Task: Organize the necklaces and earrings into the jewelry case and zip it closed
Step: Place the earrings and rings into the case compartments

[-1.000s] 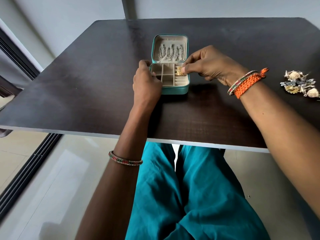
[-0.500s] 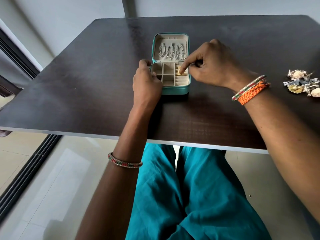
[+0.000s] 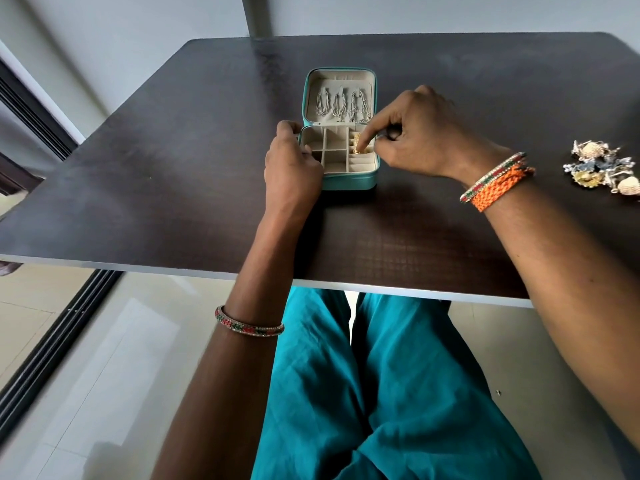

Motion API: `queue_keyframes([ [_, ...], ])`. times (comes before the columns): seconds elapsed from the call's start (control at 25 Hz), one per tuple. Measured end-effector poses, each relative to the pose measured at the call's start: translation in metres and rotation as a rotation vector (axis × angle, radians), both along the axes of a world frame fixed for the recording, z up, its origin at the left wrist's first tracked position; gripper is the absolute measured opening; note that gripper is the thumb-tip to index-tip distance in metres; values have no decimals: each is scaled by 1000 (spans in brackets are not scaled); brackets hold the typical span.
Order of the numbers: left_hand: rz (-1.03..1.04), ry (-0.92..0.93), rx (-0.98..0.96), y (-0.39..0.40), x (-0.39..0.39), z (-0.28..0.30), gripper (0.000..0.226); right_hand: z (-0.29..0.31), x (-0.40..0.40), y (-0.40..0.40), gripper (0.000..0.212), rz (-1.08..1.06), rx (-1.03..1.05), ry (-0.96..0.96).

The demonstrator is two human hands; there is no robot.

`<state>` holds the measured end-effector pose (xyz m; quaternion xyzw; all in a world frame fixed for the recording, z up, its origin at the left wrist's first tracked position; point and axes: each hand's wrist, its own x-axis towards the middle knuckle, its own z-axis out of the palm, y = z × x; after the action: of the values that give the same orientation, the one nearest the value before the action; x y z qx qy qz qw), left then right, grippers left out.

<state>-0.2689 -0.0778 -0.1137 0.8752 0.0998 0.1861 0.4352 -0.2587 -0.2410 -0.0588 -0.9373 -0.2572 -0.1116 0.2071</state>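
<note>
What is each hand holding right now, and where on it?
Left hand grips the jewelry case at its left edge. Right hand only presses one fingertip on the gold earring.

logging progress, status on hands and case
Left hand steadies jewelry case. Right hand presses gold earring into slot. Loose earrings wait on table.

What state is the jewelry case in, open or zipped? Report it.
Open. The jewelry case has its lid standing up behind the tray, with necklaces showing inside it and the compartments uncovered.
</note>
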Motion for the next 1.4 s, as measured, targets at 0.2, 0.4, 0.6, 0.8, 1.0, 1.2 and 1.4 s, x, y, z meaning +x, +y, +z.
queue_keyframes([
  [0.2, -3, 6, 5, 0, -1, 0, 32, -2, 5, -4, 31, 24, 89, -27],
  [0.4, 53, -273, 327, -16, -23, 12, 42, 8, -1, -21, 28, -8, 297, -104],
  [0.6, -244, -479, 386, -74, -39, 23, 41, 13, -34, -61, 22, -91, 302, -107],
  [0.8, -470, -415, 177, -134, -39, 29, 44, 3, -58, -133, 21, -300, 255, -144],
  [1.0, -749, -169, 223, -187, -14, 19, 42, -28, -70, -211, 19, -549, 170, -36],
  [1.2, -862, -25, 366, -228, 11, 7, 55, -53, -76, -221, 28, -563, 226, -35],
  [1.4, -847, -78, 453, -231, 16, -1, 52, -46, -65, -208, 33, -462, 245, -32],
])
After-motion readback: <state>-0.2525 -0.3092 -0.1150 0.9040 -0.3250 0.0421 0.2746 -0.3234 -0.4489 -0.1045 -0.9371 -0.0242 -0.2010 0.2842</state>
